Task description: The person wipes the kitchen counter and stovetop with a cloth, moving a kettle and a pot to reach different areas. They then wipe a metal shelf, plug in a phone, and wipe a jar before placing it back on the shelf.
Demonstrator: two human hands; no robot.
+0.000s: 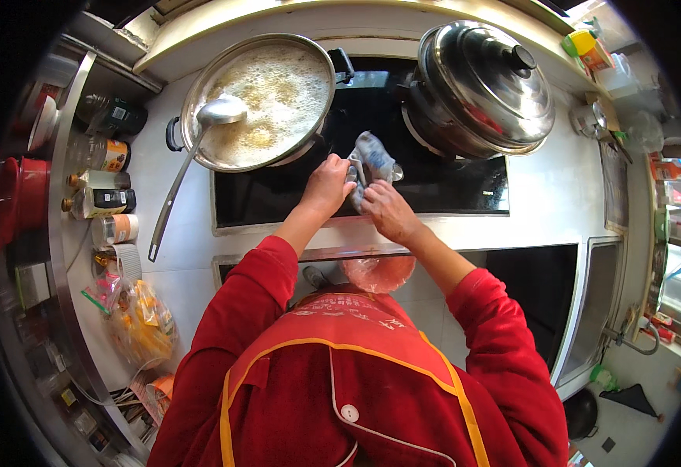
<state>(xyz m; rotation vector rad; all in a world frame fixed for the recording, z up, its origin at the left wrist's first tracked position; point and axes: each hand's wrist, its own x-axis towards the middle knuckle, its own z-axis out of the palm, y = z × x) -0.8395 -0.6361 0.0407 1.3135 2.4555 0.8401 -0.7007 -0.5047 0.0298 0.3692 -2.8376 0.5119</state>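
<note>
Over the front of the black glass gas hob, between its two knobs, a crumpled grey-and-blue cloth is bunched up. My left hand is at the left knob, fingers curled against that knob and the cloth's edge; what it grips I cannot tell. My right hand holds the lower part of the cloth, just below the right knob. Behind and to the left, a wide steel pan holds foamy, bubbling liquid. A steel ladle lies across its rim, handle pointing down left.
A large lidded steel pot stands on the right burner. Bottles and a plastic bag of packets line the left side. A sink is at the right. Below the counter edge hangs a pink plastic bag.
</note>
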